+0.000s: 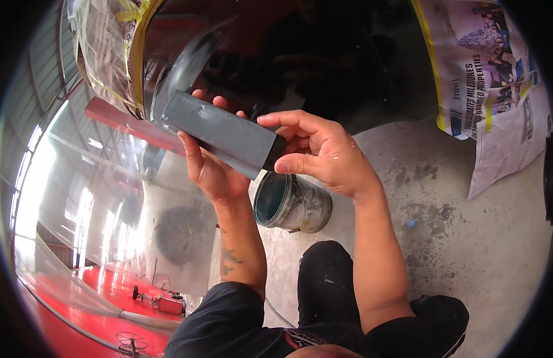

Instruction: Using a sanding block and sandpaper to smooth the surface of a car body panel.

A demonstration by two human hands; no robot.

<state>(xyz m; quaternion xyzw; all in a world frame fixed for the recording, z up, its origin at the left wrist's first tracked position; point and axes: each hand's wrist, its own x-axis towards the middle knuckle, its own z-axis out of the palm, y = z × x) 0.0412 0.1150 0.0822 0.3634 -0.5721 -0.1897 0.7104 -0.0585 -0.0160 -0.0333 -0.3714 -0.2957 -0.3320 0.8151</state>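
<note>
A long block wrapped in dark grey sandpaper (220, 128) is held up in front of the glossy black car panel (324, 59). From below and the side, my left hand (214, 170) grips it, thumb on the near edge and fingertips showing over the far edge. My right hand (324, 149) closes round the block's black right end, thumb below and index finger above; its other fingers are partly hidden. A whitish wet smear or reflection shows on the panel beyond the block's left end.
Newspaper masking (473, 77) with yellow tape borders the panel on the right, and plastic-and-paper masking (109, 53) on the left. A dirty bucket (300, 206) stands on the stained concrete floor (467, 238) below my hands. Plastic sheeting (103, 197) hangs at left.
</note>
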